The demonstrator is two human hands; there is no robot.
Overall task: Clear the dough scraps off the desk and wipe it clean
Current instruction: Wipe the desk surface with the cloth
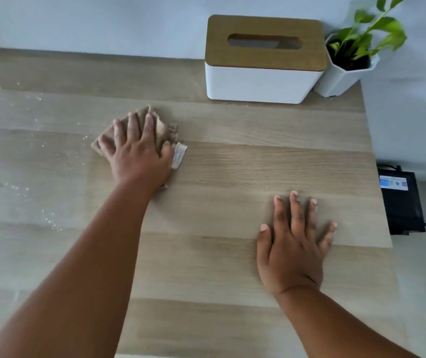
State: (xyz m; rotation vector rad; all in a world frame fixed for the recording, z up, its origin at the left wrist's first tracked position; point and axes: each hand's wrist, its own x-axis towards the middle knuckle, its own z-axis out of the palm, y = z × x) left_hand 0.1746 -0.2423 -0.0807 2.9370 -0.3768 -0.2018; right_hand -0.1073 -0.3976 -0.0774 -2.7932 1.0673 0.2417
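My left hand [139, 148] presses flat, fingers spread, on a tan cloth [166, 130] with a white label, in the middle of the wooden desk [232, 164]. Most of the cloth is hidden under the hand. Left of the cloth, a pale floury film with small white crumbs [51, 223] covers the desk's left part, with finger streaks in it. My right hand [294, 244] lies flat on the bare wood near the desk's right edge, fingers straight and spread, holding nothing.
A white tissue box with a wooden lid [263, 60] stands at the back right. A white pot with a green plant [348, 65] sits beside it in the corner. Beyond the right edge, a black device [400, 200] with cables lies on the floor.
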